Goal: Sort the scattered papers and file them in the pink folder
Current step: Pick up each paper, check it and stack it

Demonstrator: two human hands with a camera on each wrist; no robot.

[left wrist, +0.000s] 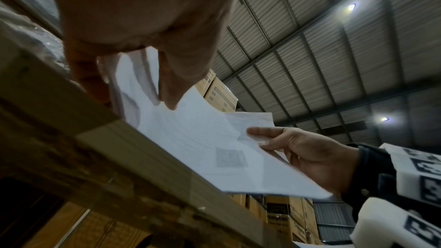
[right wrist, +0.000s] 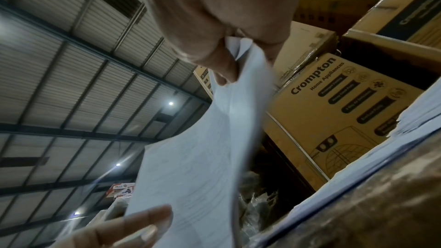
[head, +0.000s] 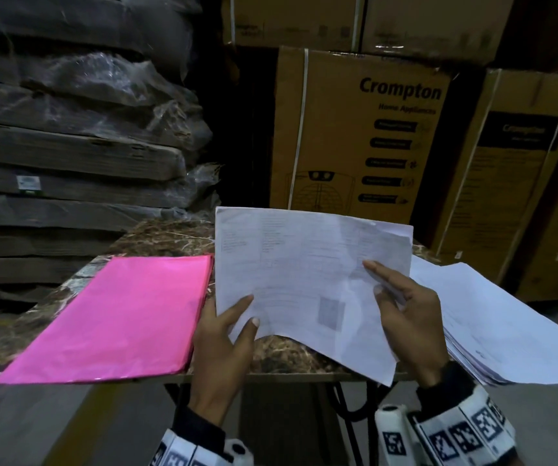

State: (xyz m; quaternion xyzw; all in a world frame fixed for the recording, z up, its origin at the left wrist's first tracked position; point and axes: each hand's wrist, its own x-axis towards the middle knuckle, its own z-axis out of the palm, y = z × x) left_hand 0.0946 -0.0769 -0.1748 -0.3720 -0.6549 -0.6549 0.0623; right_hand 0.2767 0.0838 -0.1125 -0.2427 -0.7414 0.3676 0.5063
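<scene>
Both hands — left hand (head: 222, 334), right hand (head: 405, 317) — are pinching the printed sheets (head: 304, 264) above the tabletop (head: 166, 237); pink folder (head: 116, 317) is lying closed alongside.

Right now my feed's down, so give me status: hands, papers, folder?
Left hand, right hand both grip the sheets, raised. Pink folder closed on table. Paper stack waiting, right. Nothing blocking.

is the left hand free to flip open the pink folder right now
Probably not yet. The left hand pinches the lower left edge of the held sheets, sharing them with the right hand. The pink folder lies shut just beside it with nothing on top, so letting go should suffice.
</scene>
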